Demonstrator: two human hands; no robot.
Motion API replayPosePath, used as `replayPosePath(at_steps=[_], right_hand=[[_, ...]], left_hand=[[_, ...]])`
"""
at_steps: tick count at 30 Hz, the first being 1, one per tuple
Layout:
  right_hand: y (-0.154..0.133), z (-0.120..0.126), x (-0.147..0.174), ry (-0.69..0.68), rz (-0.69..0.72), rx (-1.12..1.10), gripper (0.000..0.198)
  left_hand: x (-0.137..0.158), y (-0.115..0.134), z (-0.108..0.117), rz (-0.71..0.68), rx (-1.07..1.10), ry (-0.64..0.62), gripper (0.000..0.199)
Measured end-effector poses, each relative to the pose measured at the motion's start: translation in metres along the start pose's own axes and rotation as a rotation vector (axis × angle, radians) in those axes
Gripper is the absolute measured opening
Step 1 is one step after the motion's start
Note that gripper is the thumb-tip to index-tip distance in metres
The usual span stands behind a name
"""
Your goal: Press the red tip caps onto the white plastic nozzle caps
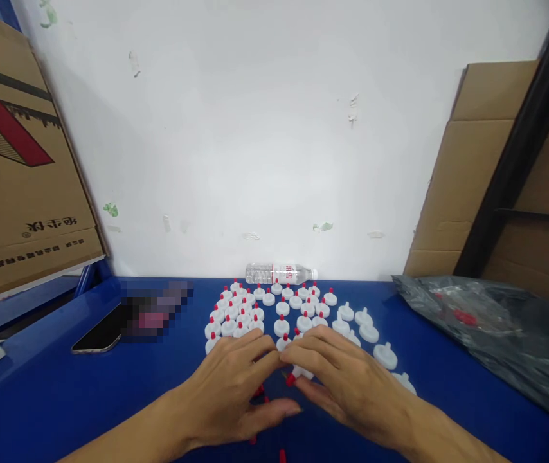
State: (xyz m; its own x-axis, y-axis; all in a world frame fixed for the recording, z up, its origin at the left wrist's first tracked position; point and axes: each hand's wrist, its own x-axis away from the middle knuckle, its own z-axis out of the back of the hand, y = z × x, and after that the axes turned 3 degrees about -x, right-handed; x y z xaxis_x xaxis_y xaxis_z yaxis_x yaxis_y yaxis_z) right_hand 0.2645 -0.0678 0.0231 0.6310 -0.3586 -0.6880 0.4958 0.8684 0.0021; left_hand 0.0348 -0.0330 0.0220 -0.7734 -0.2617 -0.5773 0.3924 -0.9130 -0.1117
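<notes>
A white round plastic cap [303, 372] with a red tip on its spout is held on its side in my right hand [351, 379], between thumb and fingers. My left hand [236, 386] is beside it, thumb stretched out and apart from the bent fingers, with nothing visible in its grip. Its index fingertip comes close to the right fingers; whether they touch I cannot tell. Loose red tips [283, 456] lie on the blue table [159, 392] under and below my left hand. Beyond both hands stand rows of white caps with red tips [281, 326]. To the right are white caps with bare spouts [385, 355].
A clear plastic bottle [279, 274] lies against the white wall [274, 128]. On the left are a phone [103, 329] and a large cardboard box [24, 180]. A grey plastic bag [496, 347] with red pieces covers the right side. Flattened cardboard [477, 154] leans behind it.
</notes>
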Motion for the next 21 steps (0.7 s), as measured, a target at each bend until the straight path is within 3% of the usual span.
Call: replayPosePath(at_steps=[6,14,21], right_hand=[[-0.001,0.001,-0.002,-0.006,0.026,0.063,0.028],[0.003,0.008,-0.006,0.023,0.103,0.198,0.021],[0.001,0.022,-0.011,0.109,0.146,0.282,0.028]], left_hand=[[0.001,0.003,-0.001,0.056,0.052,-0.024,0.019],[-0.006,0.004,0.009,0.138,0.252,-0.090,0.023],[-0.007,0.006,0.008,0.324,0.610,-0.068,0.033]])
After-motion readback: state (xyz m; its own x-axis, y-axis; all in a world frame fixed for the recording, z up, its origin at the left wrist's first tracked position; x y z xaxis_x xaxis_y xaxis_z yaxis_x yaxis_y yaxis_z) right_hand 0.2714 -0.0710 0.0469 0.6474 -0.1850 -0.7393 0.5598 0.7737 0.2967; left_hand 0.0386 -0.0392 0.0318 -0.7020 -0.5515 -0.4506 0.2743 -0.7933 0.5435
